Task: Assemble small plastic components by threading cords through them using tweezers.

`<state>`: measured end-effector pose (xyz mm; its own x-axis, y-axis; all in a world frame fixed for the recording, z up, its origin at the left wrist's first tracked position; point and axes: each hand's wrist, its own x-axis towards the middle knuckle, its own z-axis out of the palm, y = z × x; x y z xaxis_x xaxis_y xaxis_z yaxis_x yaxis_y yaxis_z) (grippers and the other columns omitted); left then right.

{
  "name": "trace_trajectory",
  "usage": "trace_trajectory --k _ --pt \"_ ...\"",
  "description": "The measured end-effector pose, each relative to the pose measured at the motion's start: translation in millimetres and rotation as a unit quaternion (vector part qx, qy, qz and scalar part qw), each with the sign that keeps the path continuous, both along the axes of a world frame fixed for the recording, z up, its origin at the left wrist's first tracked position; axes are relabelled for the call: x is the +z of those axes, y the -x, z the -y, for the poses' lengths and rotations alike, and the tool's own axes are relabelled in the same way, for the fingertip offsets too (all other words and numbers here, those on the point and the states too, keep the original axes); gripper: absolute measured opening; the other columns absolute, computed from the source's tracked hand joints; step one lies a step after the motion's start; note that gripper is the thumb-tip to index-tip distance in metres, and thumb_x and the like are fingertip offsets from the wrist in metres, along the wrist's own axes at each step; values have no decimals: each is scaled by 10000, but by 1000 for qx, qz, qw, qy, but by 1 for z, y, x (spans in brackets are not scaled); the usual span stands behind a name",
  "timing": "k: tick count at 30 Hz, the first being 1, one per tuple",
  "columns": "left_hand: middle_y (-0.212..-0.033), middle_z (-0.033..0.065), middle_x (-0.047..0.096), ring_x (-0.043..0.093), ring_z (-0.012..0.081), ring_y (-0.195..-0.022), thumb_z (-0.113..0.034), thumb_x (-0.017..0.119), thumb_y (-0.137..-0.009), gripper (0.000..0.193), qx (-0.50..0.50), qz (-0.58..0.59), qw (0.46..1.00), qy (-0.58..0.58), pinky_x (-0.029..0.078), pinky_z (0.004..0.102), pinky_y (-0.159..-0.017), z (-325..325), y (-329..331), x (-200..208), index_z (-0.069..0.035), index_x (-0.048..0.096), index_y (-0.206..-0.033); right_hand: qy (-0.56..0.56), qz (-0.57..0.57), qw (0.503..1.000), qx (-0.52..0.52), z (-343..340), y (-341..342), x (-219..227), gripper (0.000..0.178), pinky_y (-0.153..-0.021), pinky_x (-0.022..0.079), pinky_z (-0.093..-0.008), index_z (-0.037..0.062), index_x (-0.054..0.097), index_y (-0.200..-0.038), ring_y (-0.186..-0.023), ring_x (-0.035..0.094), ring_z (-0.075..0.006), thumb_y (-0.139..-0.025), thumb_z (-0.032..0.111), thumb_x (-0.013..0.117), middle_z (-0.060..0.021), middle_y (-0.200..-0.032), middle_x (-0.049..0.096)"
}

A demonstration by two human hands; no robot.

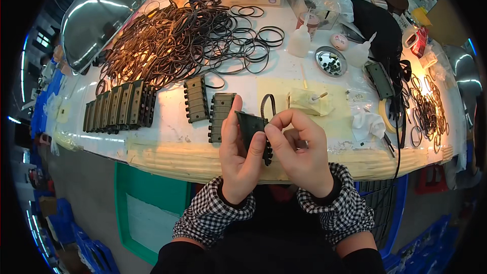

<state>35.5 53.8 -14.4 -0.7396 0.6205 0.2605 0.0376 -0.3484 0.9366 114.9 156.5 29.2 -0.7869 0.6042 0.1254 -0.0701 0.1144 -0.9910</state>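
Observation:
My left hand point(236, 162) is closed around a dark green ribbed plastic piece point(248, 124), a flat block with a row of knobs along one edge. Thumb and index finger of my right hand point(307, 149) pinch together at that knobbed edge. From there a thin black ribbed band point(264, 102) arches up in a loop; its lower part is hidden by my fingers. Just beyond my left hand lies a similar olive piece point(219, 122), with another olive piece point(196, 99) to its left.
A row of olive pieces point(122, 106) stands at left, before a large heap of black bands point(172, 40). Farther right are a squeeze bottle point(299, 42), a metal dish point(329, 53) of small dark parts and a yellow pad point(310, 100). A green bin point(127, 223) sits below the table edge.

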Motion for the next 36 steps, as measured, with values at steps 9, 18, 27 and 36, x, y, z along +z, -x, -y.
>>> trace_trajectory --k 9,18,27,36 --pt "-1161 51 416 463 115 -1044 5 529 -912 632 -5 -4 1000 19 385 248 -921 2 2 0 61 194 -1445 -212 7 977 19 -7 2 4 80 -479 416 -287 28 556 -866 -548 529 -171 -824 30 624 -55 -748 552" --pt "-1155 53 500 499 80 -939 -99 527 -945 595 -47 124 990 -48 428 233 -830 -1 5 7 16 238 -1452 -262 -35 964 -28 -12 -5 12 168 -595 469 -317 31 593 -909 -713 592 -229 -763 -12 664 -82 -811 560" --pt "-987 36 568 510 87 -798 -172 546 -930 538 -204 185 961 -26 457 238 -696 7 13 8 14 361 -1400 -232 -53 962 134 -36 4 27 160 -529 430 -251 40 647 -939 -631 552 -123 -784 15 677 -49 -767 617" --pt "-863 13 509 453 87 -743 -290 514 -945 470 -318 238 918 -17 381 216 -632 11 16 10 43 468 -1274 -442 -123 879 127 -47 6 6 313 -616 434 -278 115 574 -929 -760 601 -172 -642 156 690 19 -901 597"
